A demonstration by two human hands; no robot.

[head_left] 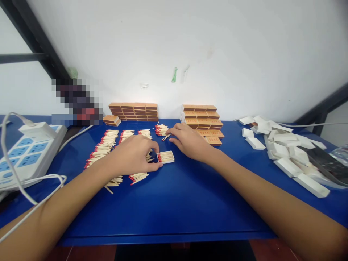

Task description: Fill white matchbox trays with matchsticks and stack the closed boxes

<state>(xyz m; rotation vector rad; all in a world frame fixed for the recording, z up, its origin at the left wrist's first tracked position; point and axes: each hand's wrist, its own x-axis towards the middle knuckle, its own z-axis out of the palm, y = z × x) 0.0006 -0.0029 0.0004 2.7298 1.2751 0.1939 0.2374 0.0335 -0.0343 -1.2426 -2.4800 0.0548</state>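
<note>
A small white matchbox tray (169,156) with red-tipped matches inside lies on the blue table. My left hand (133,154) has its thumb and a finger closed on the tray's left end. My right hand (189,140) is farther back, its thumb and fingertips closed around a few matches (165,137). Right beside those fingers is a small heap of matches (161,129). Long rows of matches (104,145) spread to the left, partly covered by my left hand and forearm.
Orange matchboxes (133,110) are stacked against the wall, and more boxes (202,117) rise in steps behind my right hand. White trays (288,145) are heaped at the right. A power strip (29,152) with a white cable (51,190) crossing my left forearm occupies the left side.
</note>
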